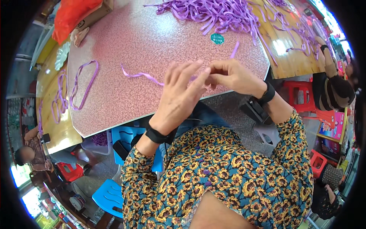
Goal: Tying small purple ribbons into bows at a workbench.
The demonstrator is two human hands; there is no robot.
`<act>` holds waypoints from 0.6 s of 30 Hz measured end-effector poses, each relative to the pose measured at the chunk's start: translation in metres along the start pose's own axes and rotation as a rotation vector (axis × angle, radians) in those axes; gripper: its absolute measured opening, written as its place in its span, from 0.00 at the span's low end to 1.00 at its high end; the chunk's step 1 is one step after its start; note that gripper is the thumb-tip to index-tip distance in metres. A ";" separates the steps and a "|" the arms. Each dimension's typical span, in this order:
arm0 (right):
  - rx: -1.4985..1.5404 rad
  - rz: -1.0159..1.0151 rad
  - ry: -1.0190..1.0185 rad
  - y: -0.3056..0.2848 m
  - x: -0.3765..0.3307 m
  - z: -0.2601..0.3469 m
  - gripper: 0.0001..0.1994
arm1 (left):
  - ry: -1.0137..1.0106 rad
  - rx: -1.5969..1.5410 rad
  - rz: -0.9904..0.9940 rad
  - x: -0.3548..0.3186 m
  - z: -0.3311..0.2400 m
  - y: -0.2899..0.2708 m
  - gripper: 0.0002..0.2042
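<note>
At the centre of the frame the left hand (pixel 179 95) is raised with fingers spread, its fingertips meeting the right hand (pixel 232 76), which pinches a purple ribbon strip (pixel 143 75) between thumb and fingers. The strip trails left across the pink speckled table (pixel 126 42). A heap of purple ribbons (pixel 217 13) lies at the upper centre, a ribbon loop (pixel 82 84) at the left, a green sticker (pixel 217 38) just above the hands

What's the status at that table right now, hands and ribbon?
Left hand open, fingers spread, beside the purple ribbon strip. Right hand pinching its end. Ribbon trails over the pink table. Nothing in the way.
</note>
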State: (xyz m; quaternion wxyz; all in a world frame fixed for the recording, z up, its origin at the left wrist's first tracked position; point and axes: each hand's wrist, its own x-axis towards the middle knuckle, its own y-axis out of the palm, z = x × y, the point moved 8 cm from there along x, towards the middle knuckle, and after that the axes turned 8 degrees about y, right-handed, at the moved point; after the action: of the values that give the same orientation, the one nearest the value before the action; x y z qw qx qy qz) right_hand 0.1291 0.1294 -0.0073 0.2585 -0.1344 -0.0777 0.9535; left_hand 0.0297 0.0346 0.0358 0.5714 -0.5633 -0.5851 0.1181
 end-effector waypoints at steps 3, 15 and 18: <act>0.424 0.112 0.110 0.012 -0.002 -0.002 0.10 | -0.002 -0.181 -0.053 -0.003 -0.002 0.001 0.24; 0.468 0.256 0.247 0.048 0.006 -0.028 0.11 | 0.041 0.083 0.108 -0.018 0.000 -0.016 0.17; 0.423 0.283 0.235 0.051 0.006 -0.024 0.11 | 0.071 0.061 0.119 -0.018 -0.001 -0.022 0.17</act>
State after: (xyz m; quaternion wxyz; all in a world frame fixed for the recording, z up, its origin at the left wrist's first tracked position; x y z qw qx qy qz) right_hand 0.1074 0.0912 -0.0428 0.1522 -0.1964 0.1731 0.9530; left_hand 0.0139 0.0119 0.0436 0.6006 -0.5831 -0.5261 0.1497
